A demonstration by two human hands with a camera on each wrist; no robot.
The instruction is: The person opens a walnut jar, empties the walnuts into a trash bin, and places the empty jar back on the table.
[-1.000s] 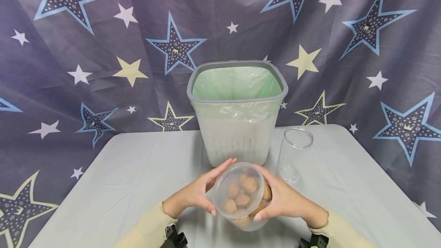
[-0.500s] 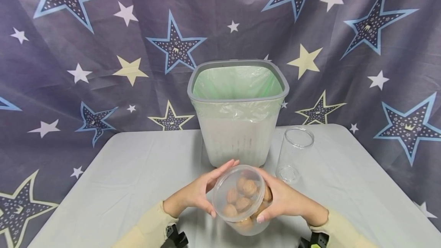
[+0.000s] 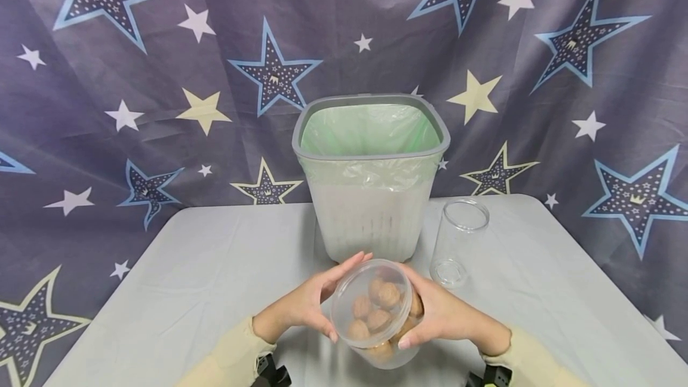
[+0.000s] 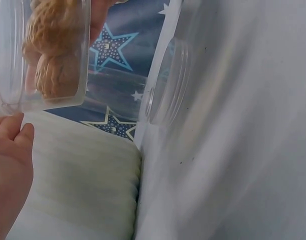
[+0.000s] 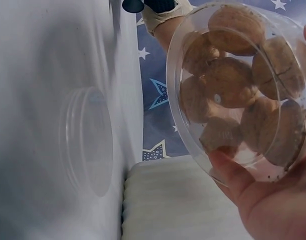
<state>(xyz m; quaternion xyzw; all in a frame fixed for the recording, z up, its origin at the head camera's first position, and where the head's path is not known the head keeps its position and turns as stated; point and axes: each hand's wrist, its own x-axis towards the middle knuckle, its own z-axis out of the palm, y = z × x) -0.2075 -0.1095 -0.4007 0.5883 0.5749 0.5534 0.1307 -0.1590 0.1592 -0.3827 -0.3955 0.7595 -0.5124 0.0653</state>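
Note:
A clear round plastic tub [image 3: 387, 356] holding several walnuts [image 3: 378, 319] is tilted over the front middle of the table, its wide round end facing up and left. My right hand [image 3: 443, 309] grips the tub's right side, thumb in front. In the right wrist view the right fingers [image 5: 230, 172] curl against its base, and walnuts fill it. Around the wide end's rim spreads my left hand [image 3: 306, 303], thumb tip at the near edge and fingers behind. Left fingertips [image 4: 15, 127] show right at that rim in the left wrist view.
A lined trash bin [image 3: 371, 214] with a grey rim stands behind the hands. To its right is a tall clear cylindrical jar [image 3: 450, 270]. A clear, shallow round piece [image 5: 88, 142] lies on the table [image 3: 215, 267] below the tub. A star-patterned curtain [image 3: 349, 64] hangs behind.
Over the last second the tub has dropped slightly toward the front edge, with both hands keeping nearly the same hold. The walnuts show more sharply now.

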